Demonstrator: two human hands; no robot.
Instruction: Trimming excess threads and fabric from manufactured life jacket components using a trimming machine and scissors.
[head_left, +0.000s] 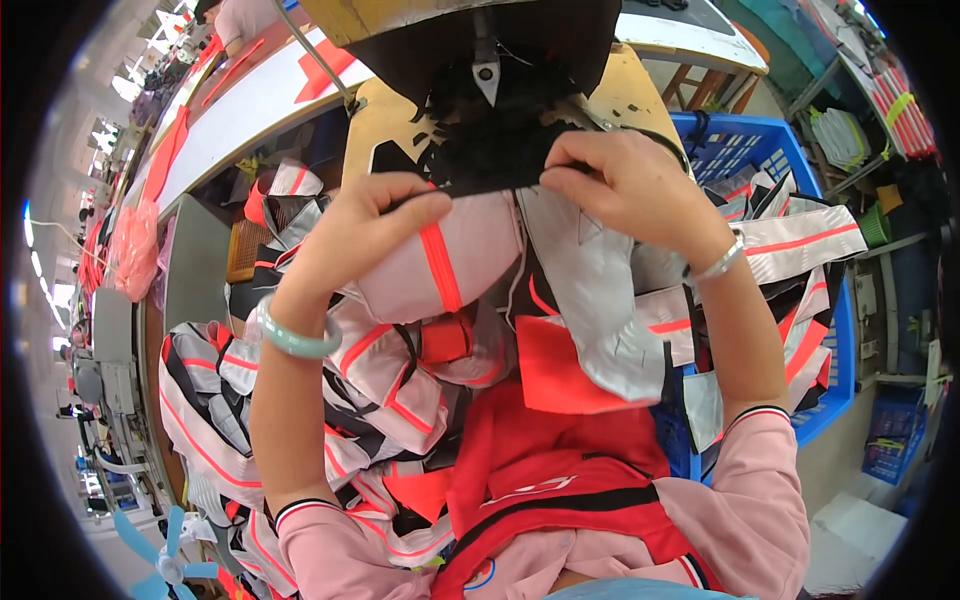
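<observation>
My left hand (375, 225) pinches one end of a sewn fabric piece's black edge. The other end is pinched in my right hand (630, 185), so the edge is drawn straight between them. Below it hang the piece's pale grey panel (480, 255) with a bright orange-red stripe and a silvery strip (585, 290) bending down toward my lap. Just beyond my fingers is a machine head (520, 45) with a pointed metal part (486, 78). Black scraps (490, 150) cover the machine bed under it. Its contact with the fabric is hidden.
Sewn grey pieces with orange-red stripes (215, 430) are heaped at my left. A blue plastic basket (835, 340) at my right holds more. A long white table (235, 115) runs at the far left, with a person (250, 20) behind it. A light-blue fan (170, 568) sits lower left.
</observation>
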